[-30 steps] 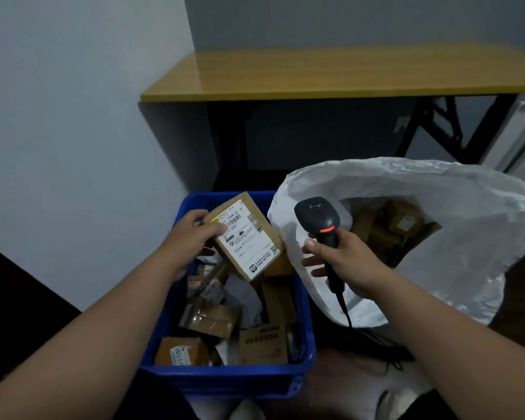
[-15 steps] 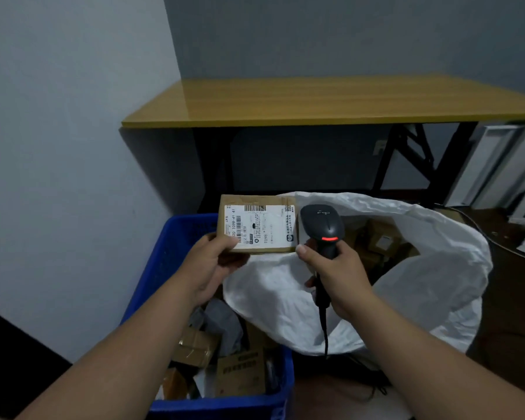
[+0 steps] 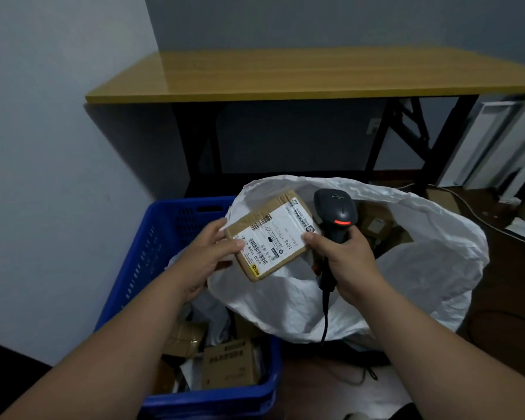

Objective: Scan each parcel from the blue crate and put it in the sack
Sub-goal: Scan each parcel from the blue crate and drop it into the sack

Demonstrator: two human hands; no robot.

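The head view shows one flat box (image 3: 272, 236), one scanner (image 3: 335, 215), one white sack (image 3: 422, 268) and one blue crate (image 3: 164, 237). The left hand (image 3: 206, 259) pinches the box over the sack's near edge. The box's long side slants up to the right, label facing up. The right hand (image 3: 343, 262) grips the scanner, thumb touching the box.

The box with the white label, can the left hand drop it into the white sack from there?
Probably yes. The left hand holds the box right over the sack's open mouth, with nothing between. The right hand, gripping the scanner, touches the box's corner and may need to let go first.
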